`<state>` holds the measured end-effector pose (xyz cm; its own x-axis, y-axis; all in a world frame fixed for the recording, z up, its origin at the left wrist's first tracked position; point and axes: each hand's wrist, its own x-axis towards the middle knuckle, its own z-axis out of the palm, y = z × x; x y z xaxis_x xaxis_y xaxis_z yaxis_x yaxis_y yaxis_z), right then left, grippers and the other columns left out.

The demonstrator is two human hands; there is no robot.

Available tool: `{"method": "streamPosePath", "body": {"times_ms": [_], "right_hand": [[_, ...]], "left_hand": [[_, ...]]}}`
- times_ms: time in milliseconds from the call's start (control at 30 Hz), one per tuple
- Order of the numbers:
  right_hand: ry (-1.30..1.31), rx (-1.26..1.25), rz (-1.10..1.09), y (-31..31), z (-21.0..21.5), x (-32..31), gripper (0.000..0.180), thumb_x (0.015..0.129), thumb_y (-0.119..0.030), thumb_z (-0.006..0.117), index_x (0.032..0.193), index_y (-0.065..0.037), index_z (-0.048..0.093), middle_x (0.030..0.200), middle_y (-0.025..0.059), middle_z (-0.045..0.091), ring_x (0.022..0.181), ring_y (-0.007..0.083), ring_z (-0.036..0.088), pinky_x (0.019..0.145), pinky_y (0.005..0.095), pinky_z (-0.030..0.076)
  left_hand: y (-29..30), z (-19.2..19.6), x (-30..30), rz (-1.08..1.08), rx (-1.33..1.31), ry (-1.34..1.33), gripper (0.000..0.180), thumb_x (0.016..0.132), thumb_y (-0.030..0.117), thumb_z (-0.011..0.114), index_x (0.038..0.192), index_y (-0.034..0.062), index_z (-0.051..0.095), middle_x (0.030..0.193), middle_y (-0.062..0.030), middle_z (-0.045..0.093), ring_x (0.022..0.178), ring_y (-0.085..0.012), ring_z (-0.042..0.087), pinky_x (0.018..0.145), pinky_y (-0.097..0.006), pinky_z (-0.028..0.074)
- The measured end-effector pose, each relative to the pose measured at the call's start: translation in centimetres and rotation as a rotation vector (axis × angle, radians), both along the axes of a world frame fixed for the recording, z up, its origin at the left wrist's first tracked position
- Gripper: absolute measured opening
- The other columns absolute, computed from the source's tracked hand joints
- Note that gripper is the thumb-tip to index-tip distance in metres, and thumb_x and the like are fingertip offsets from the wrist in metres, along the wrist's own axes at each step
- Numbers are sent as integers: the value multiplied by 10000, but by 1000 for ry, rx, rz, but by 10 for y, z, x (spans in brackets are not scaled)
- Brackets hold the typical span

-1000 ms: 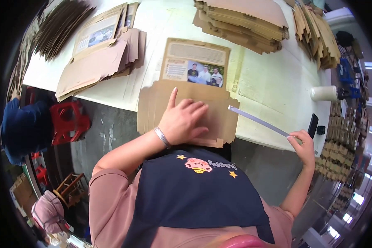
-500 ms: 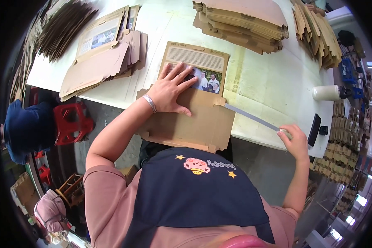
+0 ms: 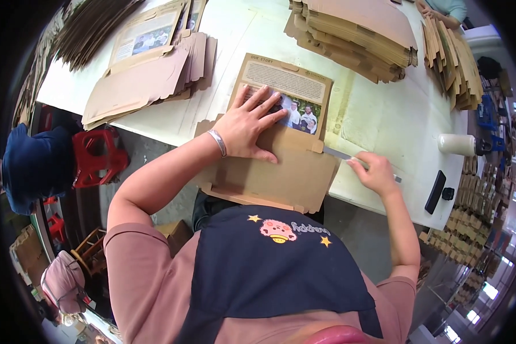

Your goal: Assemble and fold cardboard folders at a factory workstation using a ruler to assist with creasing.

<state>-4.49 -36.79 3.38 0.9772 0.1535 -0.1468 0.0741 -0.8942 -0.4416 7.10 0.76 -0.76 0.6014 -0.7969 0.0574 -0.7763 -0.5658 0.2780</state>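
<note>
A brown cardboard box blank (image 3: 281,178), creased across the middle, lies over the table's near edge. On its upper panel are printed text and a group photo. My left hand (image 3: 249,123) lies flat on it with the fingers spread, covering part of the photo. At the blank's right side my right hand (image 3: 374,173) is closed around a long, narrow grey strip (image 3: 337,153). The strip runs from the blank's crease into my fingers. A pale bit shows at the fingertips, too small to name. Another grey bit shows past the hand, by the wrist.
Stacked cardboard blanks (image 3: 137,80) stand at the left, with a larger stack (image 3: 355,34) at the back. A white bottle (image 3: 457,144) and a black phone-like slab (image 3: 436,192) are at the right edge. Red stools (image 3: 97,157) stand left. A co-worker's arm (image 3: 441,14) shows far right.
My right hand has moved left along the grey strip, close to the blank's edge. Less of the strip shows between them. The left hand keeps its place on the blank; the view has shifted slightly.
</note>
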Motion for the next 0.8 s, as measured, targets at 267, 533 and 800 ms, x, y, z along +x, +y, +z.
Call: {"method": "streamPosePath", "body": {"times_ms": [267,533,800], "right_hand": [[644,188,21,-4,5,42,385,1007,-398,676,799,-74,669,652,39,625,549,127,576,538,314,465],[963,254,114,11,14,34,332,1082,-367,542,897,-100,614,633,28,566,547,124,557,511,318,444],[-254,-270,162,26,-26,-19,204,956,-267,711,953,-88,615,754,110,653,676,348,670,588,464,528]], "left_hand": [[1,-2,-1,7,-63,-40,1123,696,842,711,1562,171,465,1650,-169,372,1562,-426,240,1261,-621,117],[5,0,-7,-4,-89,-84,1041,738,807,708,1540,177,498,1630,-134,416,1555,-357,292,1269,-599,157],[-7,-10,-2,250,-195,-92,785,904,631,679,1540,209,496,1693,-156,285,1572,-387,239,1253,-603,172]]}}
